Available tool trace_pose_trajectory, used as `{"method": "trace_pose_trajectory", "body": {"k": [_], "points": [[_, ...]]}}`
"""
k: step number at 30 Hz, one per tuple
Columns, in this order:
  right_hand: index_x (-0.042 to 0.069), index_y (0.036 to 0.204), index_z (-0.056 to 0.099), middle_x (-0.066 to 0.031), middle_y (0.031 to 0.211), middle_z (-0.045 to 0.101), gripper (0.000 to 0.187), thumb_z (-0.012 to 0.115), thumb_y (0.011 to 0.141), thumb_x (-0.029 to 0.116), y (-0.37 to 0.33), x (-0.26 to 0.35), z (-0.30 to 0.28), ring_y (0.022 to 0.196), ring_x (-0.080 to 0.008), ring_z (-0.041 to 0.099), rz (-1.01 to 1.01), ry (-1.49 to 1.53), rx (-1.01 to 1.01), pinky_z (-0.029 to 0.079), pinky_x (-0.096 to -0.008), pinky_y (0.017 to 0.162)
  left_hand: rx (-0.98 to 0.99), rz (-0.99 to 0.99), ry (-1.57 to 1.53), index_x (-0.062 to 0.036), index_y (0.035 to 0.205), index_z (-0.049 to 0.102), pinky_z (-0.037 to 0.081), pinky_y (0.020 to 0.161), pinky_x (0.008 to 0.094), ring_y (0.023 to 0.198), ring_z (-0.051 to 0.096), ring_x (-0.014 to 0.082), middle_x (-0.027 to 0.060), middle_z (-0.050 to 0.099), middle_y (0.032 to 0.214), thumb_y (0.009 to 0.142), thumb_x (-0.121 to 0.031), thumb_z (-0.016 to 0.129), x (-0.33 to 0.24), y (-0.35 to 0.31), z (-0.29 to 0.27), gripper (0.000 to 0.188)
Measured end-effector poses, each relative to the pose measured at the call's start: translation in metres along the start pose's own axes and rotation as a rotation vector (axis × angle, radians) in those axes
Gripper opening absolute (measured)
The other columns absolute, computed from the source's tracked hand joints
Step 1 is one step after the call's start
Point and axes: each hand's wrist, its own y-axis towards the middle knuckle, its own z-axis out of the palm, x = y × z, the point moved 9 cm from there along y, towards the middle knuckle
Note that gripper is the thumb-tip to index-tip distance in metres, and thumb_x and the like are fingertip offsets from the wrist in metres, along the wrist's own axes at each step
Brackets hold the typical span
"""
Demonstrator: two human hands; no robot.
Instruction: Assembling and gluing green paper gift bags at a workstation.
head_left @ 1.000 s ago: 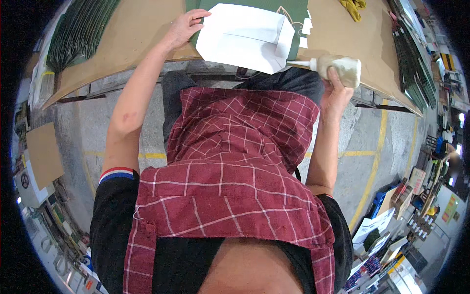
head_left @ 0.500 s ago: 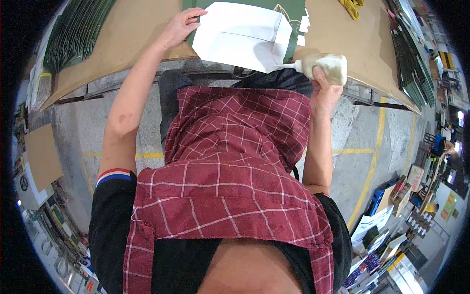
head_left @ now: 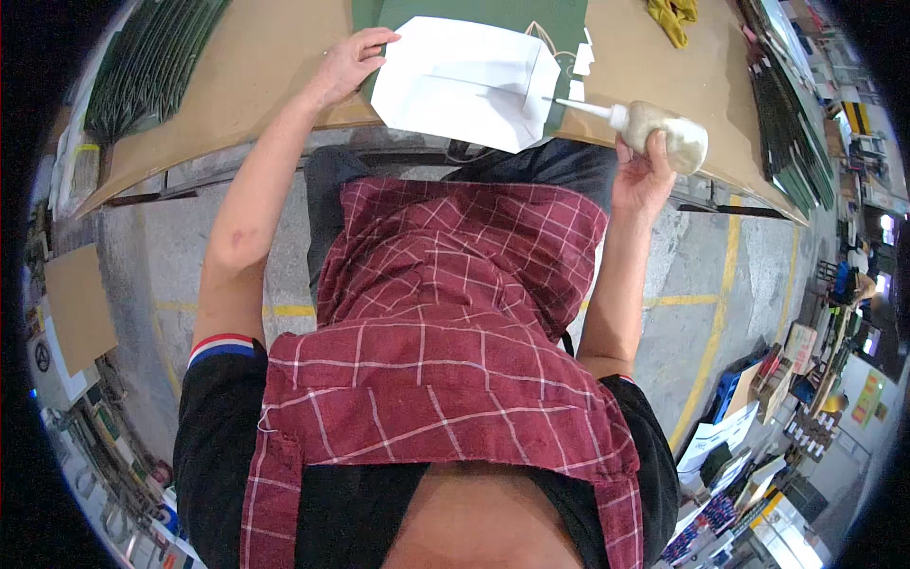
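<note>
- My right grip (head_left: 646,178) is closed round the squeeze bottle (head_left: 675,137); I'd best hold its nozzle (head_left: 588,108) low and steady.
- White folded paper (head_left: 445,90) overhangs the bench's (head_left: 256,66) near edge; my left grip (head_left: 353,66) touches it, pinching or not I can't tell.

- The left arm (head_left: 230,261) reaches toward the far side, bending slightly at the elbow, so its forearm slants far and right.
- The left wrist (head_left: 318,93) looks nearly straight, in line with that forearm.
- The left grip (head_left: 353,68) has its fingers (head_left: 381,37) extended to the right, the thumb (head_left: 372,64) apart on their near side.
- The right arm (head_left: 616,294) stands steeper, its forearm running far and slightly right, its elbow well to the near side.
- The right grip (head_left: 648,180) is curled closed, the thumb (head_left: 657,149) pointing far; some of its fingers are hidden.
</note>
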Motion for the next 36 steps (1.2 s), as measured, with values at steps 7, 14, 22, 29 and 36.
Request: {"method": "trace_pose_trajectory", "body": {"k": [7, 14, 22, 29, 36], "points": [[0.004, 0.107, 0.049, -0.0073, 0.097, 0.056, 0.039, 0.067, 0.071, 0.003, 0.021, -0.009, 0.008, 0.086, -0.0187, 0.058, -0.048, -0.084, -0.018, 0.053, -0.0323, 0.064, 0.001, 0.032, 0.05, -0.0085, 0.116, 0.052, 0.037, 0.097, 0.0294, 0.11, 0.046, 0.0212, 0.0088, 0.04, 0.128, 0.08, -0.001, 0.051, -0.015, -0.001, 0.001, 0.037], [0.006, 0.109, 0.048, -0.0068, 0.101, 0.054, 0.041, 0.064, 0.072, -0.002, 0.029, -0.015, 0.022, 0.092, -0.0185, 0.056, -0.105, -0.17, 0.053, 0.052, -0.0342, 0.072, -0.007, 0.018, 0.02, -0.0114, 0.116, 0.053, 0.036, 0.098, 0.03, 0.111, 0.046, 0.0214, 0.0073, 0.04, 0.129, 0.081, 0.0, 0.05, -0.003, 0.001, 0.0, 0.037], [0.001, 0.106, 0.051, -0.0082, 0.099, 0.056, 0.043, 0.067, 0.067, -0.006, 0.034, -0.018, 0.027, 0.088, -0.0189, 0.057, -0.125, -0.141, 0.019, 0.052, -0.0276, 0.068, 0.015, -0.005, -0.016, -0.012, 0.115, 0.053, 0.036, 0.098, 0.0298, 0.112, 0.045, 0.0222, 0.0061, 0.04, 0.129, 0.08, 0.0, 0.051, -0.002, 0.001, 0.001, 0.037], [0.003, 0.107, 0.051, -0.0083, 0.101, 0.055, 0.043, 0.068, 0.068, -0.004, 0.037, -0.018, 0.034, 0.091, -0.0189, 0.056, -0.157, -0.228, 0.079, 0.052, -0.0286, 0.07, 0.005, 0.013, 0.066, -0.0113, 0.115, 0.053, 0.036, 0.098, 0.0291, 0.112, 0.045, 0.0211, 0.0085, 0.04, 0.129, 0.08, 0.0, 0.05, -0.017, -0.001, 0.001, 0.038], [0.006, 0.105, 0.051, -0.0064, 0.097, 0.057, 0.031, 0.059, 0.081, 0.024, 0.075, 0.028, -0.024, 0.087, -0.0177, 0.057, 0.006, -0.114, -0.061, 0.051, -0.0291, 0.065, -0.006, -0.022, 0.032, -0.0112, 0.115, 0.053, 0.037, 0.097, 0.0299, 0.112, 0.045, 0.0226, 0.0092, 0.037, 0.13, 0.08, -0.001, 0.049, -0.006, -0.004, -0.001, 0.037]]}}
